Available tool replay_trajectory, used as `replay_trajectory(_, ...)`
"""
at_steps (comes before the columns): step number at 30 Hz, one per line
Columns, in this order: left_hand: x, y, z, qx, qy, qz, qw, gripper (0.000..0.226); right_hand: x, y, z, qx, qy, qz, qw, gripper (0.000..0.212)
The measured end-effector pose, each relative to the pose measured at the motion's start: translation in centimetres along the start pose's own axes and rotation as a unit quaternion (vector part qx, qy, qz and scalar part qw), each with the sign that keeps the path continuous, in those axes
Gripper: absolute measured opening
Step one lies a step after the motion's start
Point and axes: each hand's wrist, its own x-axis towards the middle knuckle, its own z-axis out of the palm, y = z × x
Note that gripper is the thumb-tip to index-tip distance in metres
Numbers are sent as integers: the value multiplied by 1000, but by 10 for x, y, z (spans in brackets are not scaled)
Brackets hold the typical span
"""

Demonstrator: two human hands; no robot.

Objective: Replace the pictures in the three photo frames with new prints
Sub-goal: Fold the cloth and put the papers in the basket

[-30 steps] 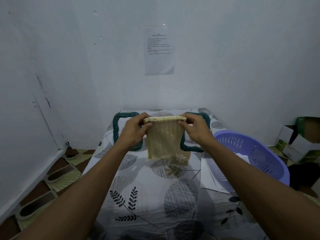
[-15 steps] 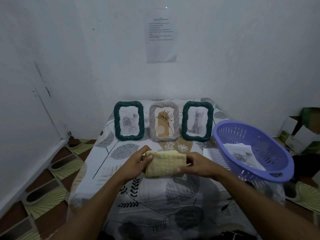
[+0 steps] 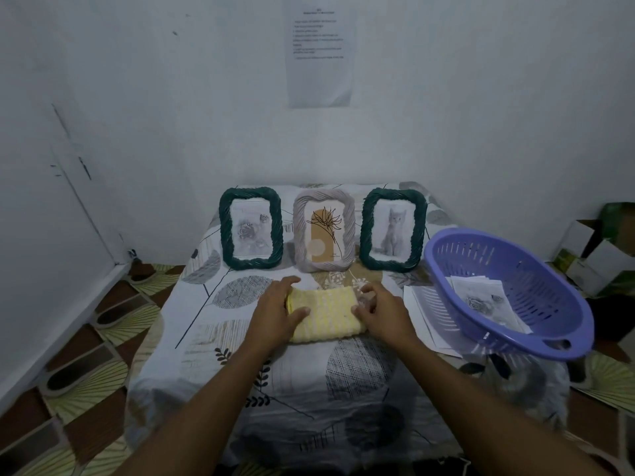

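I am watching the left hand [image 3: 275, 316] and the right hand [image 3: 382, 314] clamping opposite ends of a folded yellow knitted cloth [image 3: 324, 316]. Just beyond the knuckles, a dark green rope frame with a rose print [image 3: 252, 229], a beige rope frame [image 3: 324, 231] and a green rope frame with a cat print [image 3: 393, 230] are standing upright. Right of the right hand, a purple slotted plastic basket [image 3: 543, 290] is holding paper prints [image 3: 481, 297] and overlapping white sheets [image 3: 421, 310]. A leaf-patterned tablecloth [image 3: 360, 372] is covering the table, and a printed notice [image 3: 319, 53] is hanging on the white wall.
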Motion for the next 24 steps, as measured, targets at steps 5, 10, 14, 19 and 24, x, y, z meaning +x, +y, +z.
replay_trajectory(5,-2,-15,10,127,-14,44,991,36,-3,2,9,-39,27,-39,998,39)
replay_trajectory(10,-3,-16,12,152,1,58,987,36,-1,-7,12,-50,8,12,999,28)
replay_trajectory(14,-7,-10,10,245,6,59,968,37,5,-24,10,-49,-66,49,995,15)
replay_trajectory(19,8,13,-22,51,-90,-10,995,68,11,-65,-15,116,-119,-26,986,16)
replay_trajectory(24,17,37,-71,-222,-216,-37,950,35,22,-106,-35,181,-207,-84,958,24)
